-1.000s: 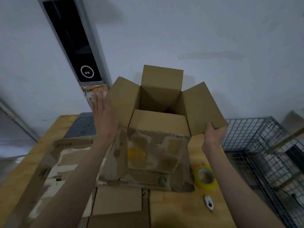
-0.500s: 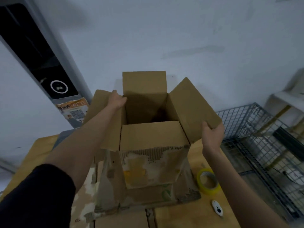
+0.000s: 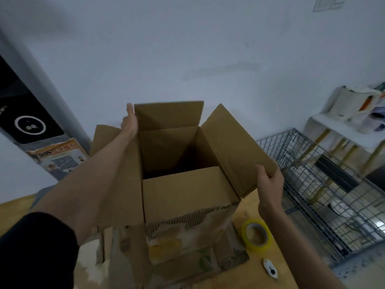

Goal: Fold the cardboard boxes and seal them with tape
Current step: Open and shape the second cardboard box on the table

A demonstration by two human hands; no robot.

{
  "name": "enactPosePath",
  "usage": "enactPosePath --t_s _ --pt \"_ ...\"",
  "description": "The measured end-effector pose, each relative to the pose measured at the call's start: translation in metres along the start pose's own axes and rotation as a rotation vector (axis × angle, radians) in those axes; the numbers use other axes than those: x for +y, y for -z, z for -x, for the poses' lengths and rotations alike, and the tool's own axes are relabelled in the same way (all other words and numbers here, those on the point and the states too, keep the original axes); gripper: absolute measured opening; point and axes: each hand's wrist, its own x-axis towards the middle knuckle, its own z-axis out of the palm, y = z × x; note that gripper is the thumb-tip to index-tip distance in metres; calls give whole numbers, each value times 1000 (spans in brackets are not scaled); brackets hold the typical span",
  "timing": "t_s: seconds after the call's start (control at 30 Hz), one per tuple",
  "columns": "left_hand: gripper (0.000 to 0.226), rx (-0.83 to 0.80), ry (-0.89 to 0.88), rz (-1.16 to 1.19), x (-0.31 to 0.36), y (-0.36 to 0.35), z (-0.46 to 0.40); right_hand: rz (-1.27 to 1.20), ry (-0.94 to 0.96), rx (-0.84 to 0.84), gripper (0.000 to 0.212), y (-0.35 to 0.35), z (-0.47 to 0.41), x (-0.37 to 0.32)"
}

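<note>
A brown cardboard box (image 3: 187, 197) stands upright on the wooden table (image 3: 245, 278), its four top flaps open and its front face torn. My left hand (image 3: 129, 120) reaches over the left flap to the far flap's left edge. One digit points straight up there; the other fingers are hidden behind the flap. My right hand (image 3: 268, 184) grips the near corner of the right flap (image 3: 235, 147), thumb on its inner face. A yellow tape roll (image 3: 265, 246) lies flat on the table, right of the box.
A small white cutter (image 3: 270, 269) lies near the tape. Flattened torn cardboard (image 3: 125, 257) lies under and left of the box. A wire cage (image 3: 312, 184) stands right of the table, a white side table (image 3: 343, 128) behind it. A dark panel (image 3: 31, 122) leans at the left.
My left hand went from beside the left flap to the far flap's left edge. My right hand kept hold of the right flap. The view came closer to the box.
</note>
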Motion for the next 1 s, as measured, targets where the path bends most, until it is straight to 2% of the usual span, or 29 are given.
enactPosePath --t_s 0.03,0.1,0.17,0.23,0.27,0.33,0.4,0.43,0.5,0.53,0.6,0.63,0.67,0.7,0.73,0.77,0.8,0.83,0.87,0.93,1.0 --pt "89 -3 -38 -89 0 2 7 -35 12 -6 24 -2 3 -4" --pt "78 -96 -157 -339 -3 10 16 -91 40 -61 33 -8 9 -12" --pt "59 -277 -305 -739 -7 24 25 -82 90 -187 42 -14 16 -16" --pt "45 -414 -429 -1149 -15 36 33 -2 151 -330 40 -18 21 -15" --pt "47 -429 -446 -1282 -19 41 38 67 198 -423 38 -20 23 -14" --pt "73 -340 -434 -1375 -27 53 49 344 324 -628 47 -22 23 -9" --pt "104 -148 -289 -1290 -26 68 66 662 389 -788 64 -25 23 3" --pt "112 -83 -211 -1205 -21 75 79 785 402 -830 65 -26 23 12" --pt "105 -48 -135 -976 -8 85 103 931 464 -837 51 -28 24 28" --pt "98 -45 -133 -853 2 88 119 925 484 -810 44 -28 24 33" --pt "81 -107 -183 -486 13 88 143 853 449 -751 43 -27 20 33" --pt "71 -201 -203 -324 18 85 161 843 417 -733 48 -26 18 29" --pt "61 -325 -226 -273 13 80 178 849 388 -734 59 -26 16 26" --pt "57 -448 -258 -358 3 73 190 845 336 -740 75 -25 15 23" --pt "65 -549 -303 -547 -12 65 197 803 260 -734 92 -25 15 21" --pt "83 -604 -329 -724 -28 56 200 737 178 -718 107 -24 15 19" --pt "102 -586 -392 -872 -46 49 203 673 101 -698 116 -22 14 21" --pt "111 -515 -402 -886 -66 43 205 617 34 -686 120 -18 13 23" --pt "112 -412 -367 -774 -84 39 210 560 -26 -674 118 -15 12 26" --pt "122 -236 -158 -398 -114 33 219 433 -137 -662 104 -10 11 36" --pt "122 -211 26 -139 -131 23 230 345 -207 -664 91 -10 11 46"
